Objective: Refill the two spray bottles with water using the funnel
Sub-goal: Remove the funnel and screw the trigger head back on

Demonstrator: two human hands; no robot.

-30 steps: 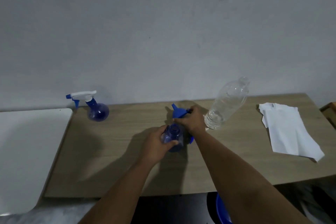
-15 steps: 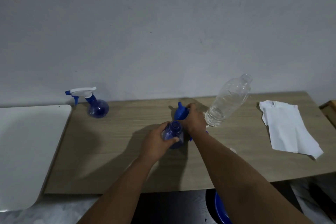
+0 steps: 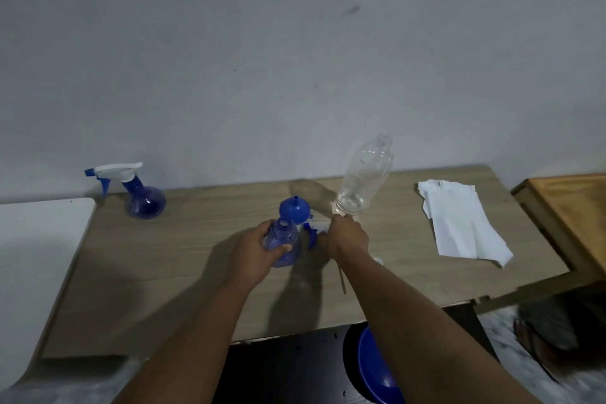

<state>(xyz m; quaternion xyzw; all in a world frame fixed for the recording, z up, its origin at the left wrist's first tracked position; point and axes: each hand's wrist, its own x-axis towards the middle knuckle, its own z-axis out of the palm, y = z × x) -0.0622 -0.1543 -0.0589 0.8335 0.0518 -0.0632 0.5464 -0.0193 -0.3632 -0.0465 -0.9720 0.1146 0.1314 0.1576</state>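
Observation:
My left hand [image 3: 255, 251] grips an open blue spray bottle [image 3: 284, 241] that stands mid-table with no head on its neck. The blue funnel [image 3: 294, 210] rests on the table just behind it, touching neither hand. My right hand [image 3: 344, 236] is closed over the loose white-and-blue spray head [image 3: 314, 229] lying to the right of the bottle; its thin dip tube [image 3: 341, 279] sticks out toward me beside my forearm. A second blue spray bottle [image 3: 144, 203], head on, stands at the back left. A clear plastic water bottle [image 3: 364, 180] stands behind my right hand.
The wooden table [image 3: 164, 272] meets a grey wall. A white sheet [image 3: 459, 226] lies at the right, a wooden box [image 3: 570, 207] beyond the right edge, a white surface [image 3: 32, 256] at the left. A blue basin [image 3: 377, 367] sits below the front edge.
My right hand let go of the funnel, which now rests behind the open bottle, and moved right onto the spray head. My left hand stayed on the bottle.

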